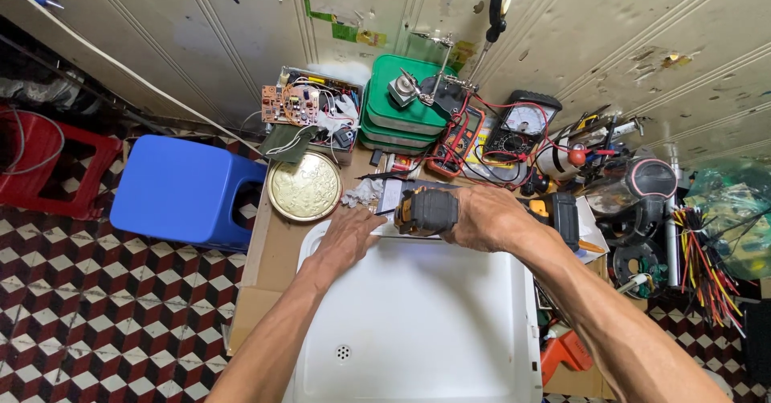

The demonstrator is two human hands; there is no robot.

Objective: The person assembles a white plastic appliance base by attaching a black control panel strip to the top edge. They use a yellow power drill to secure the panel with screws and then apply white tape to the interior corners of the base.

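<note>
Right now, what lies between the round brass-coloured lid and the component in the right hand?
In the head view, a crumpled white wad lies between the lid and the wound component in the right hand.

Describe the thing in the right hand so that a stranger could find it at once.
Start at the big white panel lying flat on the bench. At its far edge, the right hand grips a blocky dark transformer wound with orange-yellow coils. Nothing nearby is dark with orange winding.
</note>
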